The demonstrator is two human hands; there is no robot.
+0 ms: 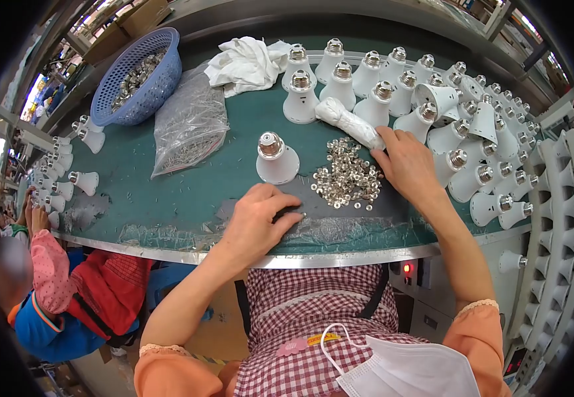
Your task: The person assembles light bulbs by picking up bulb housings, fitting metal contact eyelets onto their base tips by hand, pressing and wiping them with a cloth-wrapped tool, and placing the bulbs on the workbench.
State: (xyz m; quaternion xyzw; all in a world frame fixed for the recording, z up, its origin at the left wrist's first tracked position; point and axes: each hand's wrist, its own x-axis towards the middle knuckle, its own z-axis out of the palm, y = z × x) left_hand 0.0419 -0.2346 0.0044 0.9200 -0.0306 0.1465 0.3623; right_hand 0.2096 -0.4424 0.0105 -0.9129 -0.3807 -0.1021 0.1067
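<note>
My left hand is over the front of the green table, thumb and index finger apart, with a tiny metal piece at the thumb tip. Just beyond it a white bulb housing stands upright, metal screw cap on top. My right hand has its fingers around the near end of a white wrapped tool, which slants up and left toward the standing housings. Left of that hand lies a pile of small metal contacts.
Many white housings crowd the back and right. A blue basket of metal caps, a plastic bag of pins and a white cloth lie back left. At far left, a co-worker's hands are near more housings.
</note>
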